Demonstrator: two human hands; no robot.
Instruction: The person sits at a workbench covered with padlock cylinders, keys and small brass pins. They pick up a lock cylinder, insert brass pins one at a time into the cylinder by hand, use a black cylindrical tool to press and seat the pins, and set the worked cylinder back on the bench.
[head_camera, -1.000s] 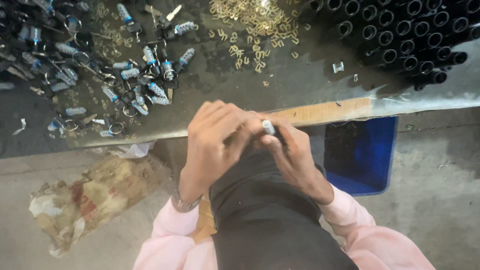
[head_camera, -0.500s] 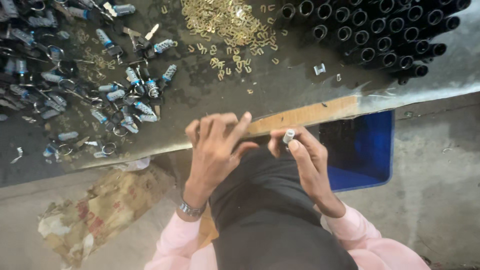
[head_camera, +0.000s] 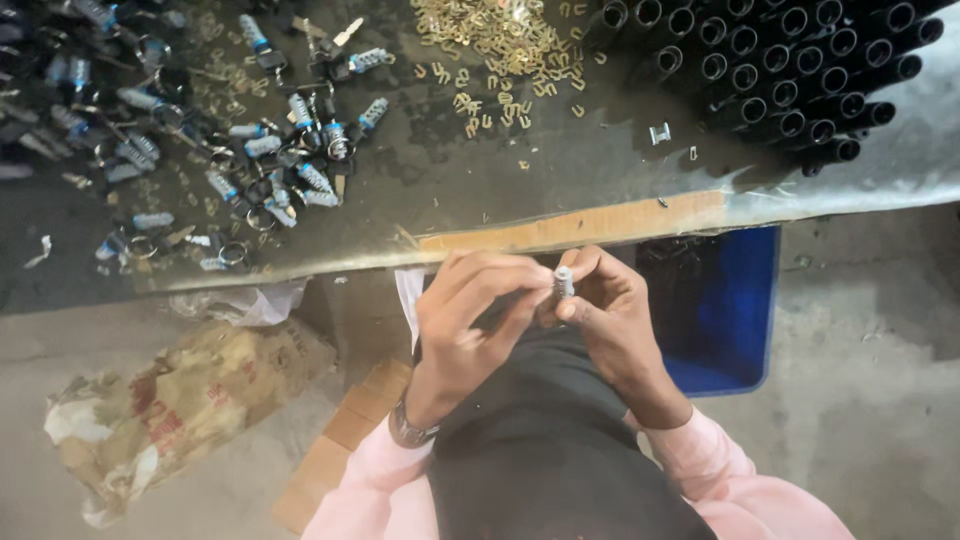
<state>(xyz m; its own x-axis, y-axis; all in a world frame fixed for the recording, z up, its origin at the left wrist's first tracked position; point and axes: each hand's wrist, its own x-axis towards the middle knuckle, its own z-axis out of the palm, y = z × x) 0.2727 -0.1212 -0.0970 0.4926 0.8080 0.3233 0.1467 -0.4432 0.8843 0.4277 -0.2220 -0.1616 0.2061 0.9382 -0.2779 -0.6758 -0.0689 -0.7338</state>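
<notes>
A small silver cylindrical metal part (head_camera: 564, 283) sits pinched between the fingertips of my right hand (head_camera: 612, 325), just below the table's front edge. My left hand (head_camera: 468, 325) has its fingertips closed against the same part from the left side. Both hands hover over my dark lap, and pink sleeves cover my forearms. A bracelet circles my left wrist. On the dark worktable (head_camera: 420, 190) above lie several similar silver and blue cylinder parts (head_camera: 290, 150) with rings and keys, plus a pile of small brass clips (head_camera: 490, 40).
A stack of black tubes (head_camera: 780, 70) lies at the table's far right. A blue bin (head_camera: 720, 310) stands under the table on the right. A crumpled paper sack (head_camera: 170, 400) and flat cardboard (head_camera: 340, 450) lie on the concrete floor to the left.
My left hand was spread open half a second ago; its fingers have now closed back onto the silver part held by my right hand. The view has shifted slightly.
</notes>
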